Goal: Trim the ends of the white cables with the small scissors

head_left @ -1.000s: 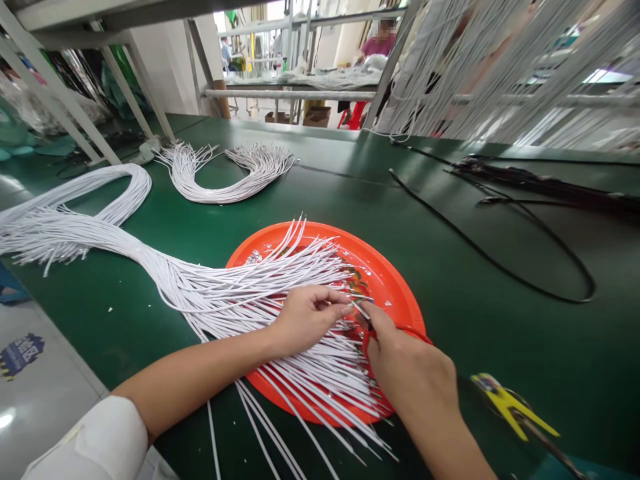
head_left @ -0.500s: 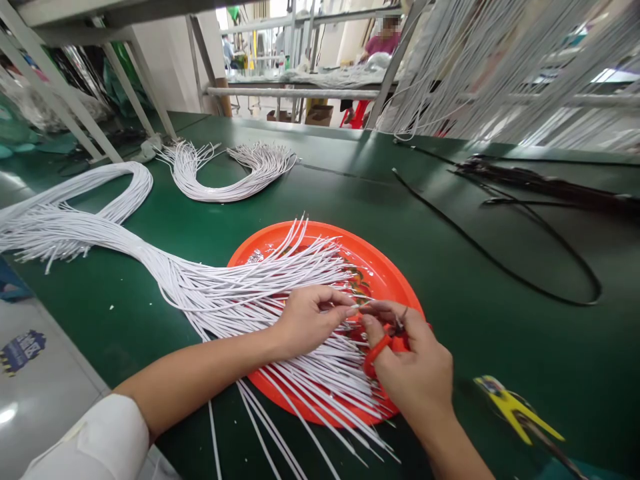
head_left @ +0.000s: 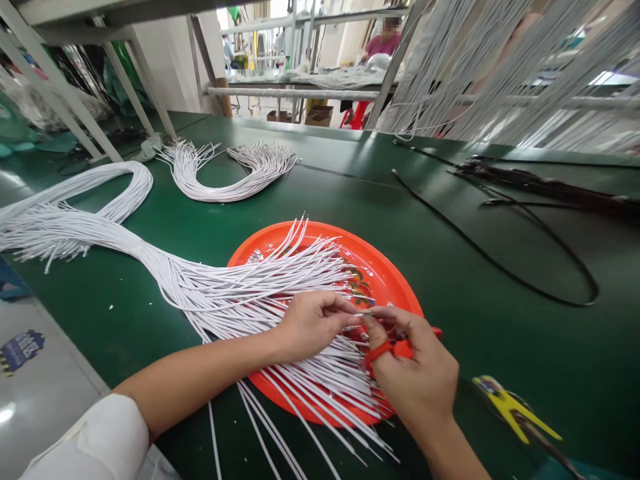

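A thick bundle of white cords [head_left: 225,287] lies across an orange-red tray [head_left: 400,277], its loose ends fanned out to the right. Over these ends, my left hand [head_left: 310,327] pinches one white cord [head_left: 358,315] close to its tip between thumb and fingertips. Facing it, my right hand [head_left: 420,363] has red-handled scissors [head_left: 377,353] hooked on the thumb and tucked in the palm. Its thumb and forefinger close on the tip of the same cord. The scissor blades are mostly hidden by my fingers.
Yellow-handled snips [head_left: 515,410] lie at the right on the green table [head_left: 325,193]. A curved white cord bundle [head_left: 225,190] sits farther back. Black cords [head_left: 540,180] lie at the back right, below hanging white cords [head_left: 450,67]. A person [head_left: 384,43] sits beyond the metal frame.
My right hand has shifted slightly right and down, and its fingers have closed more over the cord tip. My left hand stays nearly in place, still pinching the cord.
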{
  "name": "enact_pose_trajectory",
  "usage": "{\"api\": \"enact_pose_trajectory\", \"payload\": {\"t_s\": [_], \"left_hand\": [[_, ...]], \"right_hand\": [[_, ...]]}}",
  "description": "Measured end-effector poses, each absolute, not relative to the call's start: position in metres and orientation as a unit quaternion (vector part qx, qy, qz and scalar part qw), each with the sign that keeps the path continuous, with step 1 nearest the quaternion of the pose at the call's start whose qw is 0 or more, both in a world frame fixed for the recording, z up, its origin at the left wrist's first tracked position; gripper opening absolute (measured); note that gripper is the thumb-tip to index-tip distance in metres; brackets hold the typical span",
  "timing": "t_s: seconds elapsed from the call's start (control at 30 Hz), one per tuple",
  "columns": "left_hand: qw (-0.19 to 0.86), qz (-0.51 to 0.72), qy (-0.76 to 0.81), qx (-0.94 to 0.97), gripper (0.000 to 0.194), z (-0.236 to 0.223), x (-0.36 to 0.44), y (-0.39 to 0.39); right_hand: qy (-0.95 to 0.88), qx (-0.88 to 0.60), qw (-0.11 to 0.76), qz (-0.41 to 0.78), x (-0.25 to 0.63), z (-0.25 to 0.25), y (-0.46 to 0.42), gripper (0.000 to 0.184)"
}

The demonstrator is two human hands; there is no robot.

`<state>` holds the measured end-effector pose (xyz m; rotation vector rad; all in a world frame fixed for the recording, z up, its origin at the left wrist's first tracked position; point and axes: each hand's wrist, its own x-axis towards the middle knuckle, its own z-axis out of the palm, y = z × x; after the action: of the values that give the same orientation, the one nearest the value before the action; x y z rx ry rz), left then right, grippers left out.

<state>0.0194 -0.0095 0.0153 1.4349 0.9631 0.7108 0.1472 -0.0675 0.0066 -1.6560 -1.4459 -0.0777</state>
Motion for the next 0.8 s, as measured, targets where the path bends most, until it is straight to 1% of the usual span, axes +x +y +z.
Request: {"api": "enact_pose_trajectory", "payload": {"t_s": [0.07,0.17,0.3,0.37,0.47,0.53,0.63,0.73,0.8], "left_hand": [[0.631,0.303,0.411,0.584,0.015,0.015,0.020,-0.009],[0.689,0.298,0.387,0.535,0.011,0.015,0.021,-0.007],[0.732,0.295,0.363,0.496,0.011,0.015,0.021,-0.006],[0.731,0.293,0.370,0.492,0.010,0.014,0.021,-0.006],[0.717,0.297,0.380,0.503,0.012,0.013,0.021,-0.006],[0.718,0.303,0.379,0.499,0.015,0.012,0.022,-0.006],[0.727,0.306,0.381,0.482,0.021,0.013,0.023,-0.006],[0.740,0.313,0.369,0.468,0.027,0.015,0.022,-0.006],[0.744,0.314,0.362,0.465,0.027,0.015,0.022,-0.006]], "right_hand": [[-0.605,-0.655,0.451,-0.045,0.149,0.006,-0.067,0.013],[-0.615,-0.648,0.448,-0.032,0.152,0.002,-0.066,0.014],[-0.551,-0.699,0.454,0.038,0.153,-0.004,-0.064,0.021],[-0.497,-0.704,0.495,0.108,0.152,-0.005,-0.063,0.024],[-0.439,-0.644,0.587,0.217,0.148,0.000,-0.061,0.024],[-0.423,-0.610,0.619,0.257,0.145,0.003,-0.062,0.026],[-0.432,-0.598,0.620,0.267,0.144,0.005,-0.063,0.026],[-0.450,-0.612,0.595,0.262,0.147,0.002,-0.064,0.023],[-0.458,-0.627,0.572,0.265,0.150,0.000,-0.064,0.022]]}}
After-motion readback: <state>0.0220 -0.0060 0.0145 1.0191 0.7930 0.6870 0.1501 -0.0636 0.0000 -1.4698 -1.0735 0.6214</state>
